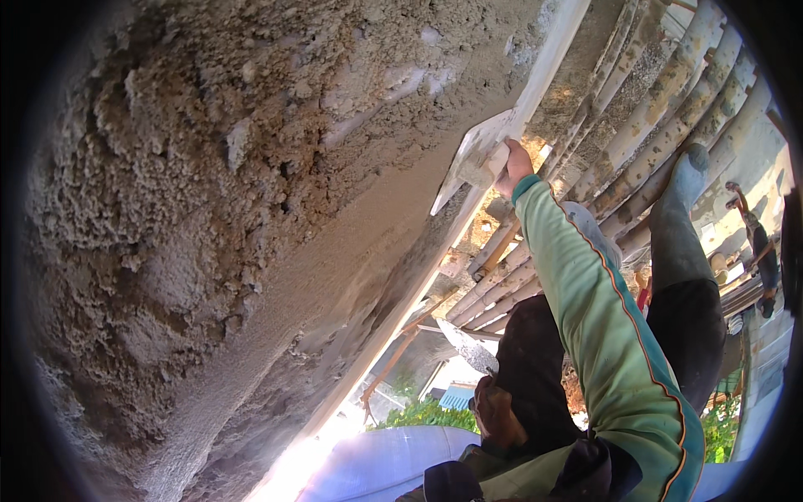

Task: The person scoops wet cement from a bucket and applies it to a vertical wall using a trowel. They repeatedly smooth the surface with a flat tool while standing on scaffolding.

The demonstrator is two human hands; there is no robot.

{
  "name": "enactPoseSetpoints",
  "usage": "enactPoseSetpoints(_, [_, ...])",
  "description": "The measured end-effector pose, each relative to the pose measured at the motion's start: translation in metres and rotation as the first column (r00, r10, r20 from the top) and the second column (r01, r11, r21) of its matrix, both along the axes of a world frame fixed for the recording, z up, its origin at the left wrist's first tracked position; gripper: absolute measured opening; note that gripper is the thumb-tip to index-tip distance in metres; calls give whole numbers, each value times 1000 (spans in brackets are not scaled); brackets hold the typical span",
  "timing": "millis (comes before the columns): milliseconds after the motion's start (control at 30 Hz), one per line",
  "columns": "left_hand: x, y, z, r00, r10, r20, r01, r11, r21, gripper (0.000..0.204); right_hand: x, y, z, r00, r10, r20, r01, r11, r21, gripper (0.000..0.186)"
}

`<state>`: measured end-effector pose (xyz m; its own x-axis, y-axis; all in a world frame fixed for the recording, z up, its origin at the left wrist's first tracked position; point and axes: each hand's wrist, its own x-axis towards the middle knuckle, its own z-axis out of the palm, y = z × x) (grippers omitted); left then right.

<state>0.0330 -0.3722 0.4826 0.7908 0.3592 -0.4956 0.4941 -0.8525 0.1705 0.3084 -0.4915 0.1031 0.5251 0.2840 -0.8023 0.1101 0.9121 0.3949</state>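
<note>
My right arm, in a pale green sleeve, stretches up and away to the edge of a rough plastered wall [209, 209]. In its fist, my right hand [516, 165] grips a plastering float [468, 151], whose flat, pale face lies against the mortar. The float meets a long straight board [548, 67] running along the wall's edge. Lower down, near my thigh, my left hand [499, 416] is closed round the handle of a trowel [468, 347]. Its mortar-smeared blade points up and to the left, apart from the wall. The fingers partly hide that handle.
Several round poles [669, 100] make a platform at the right, where my legs and grey boots [679, 188] rest. Beyond it, what looks like another person [757, 251] is partly visible. A blue slatted thing [456, 396] and green plants [427, 415] show below.
</note>
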Motion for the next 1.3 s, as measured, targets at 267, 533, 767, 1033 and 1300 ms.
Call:
enactPoseSetpoints(267, [-7, 12, 21, 989, 38, -144, -35, 999, 22, 55, -12, -12, 304, 971, 35, 236, -14, 996, -87, 41])
enactPoseSetpoints(533, [6, 10, -10, 986, 14, -168, 2, 996, 93, 55, 5, -2, 108, 999, 18, 30, -14, 992, -127, 37])
enactPoseSetpoints(767, [7, 3, -29, 981, 27, -191, -9, 996, 92, 55, -5, 6, -144, 965, 201, -170, -213, 975, -58, 39])
enactPoseSetpoints(1033, [4, 5, -4, 983, -9, -182, 12, 1000, 15, 55, -113, -50, -27, 943, 199, -267, -291, 883, -369, 38])
enactPoseSetpoints(1300, [21, 31, 14, 893, 39, -448, -58, 998, -27, 58, -174, -139, 136, 1000, 9, -13, -12, 976, -219, 35])
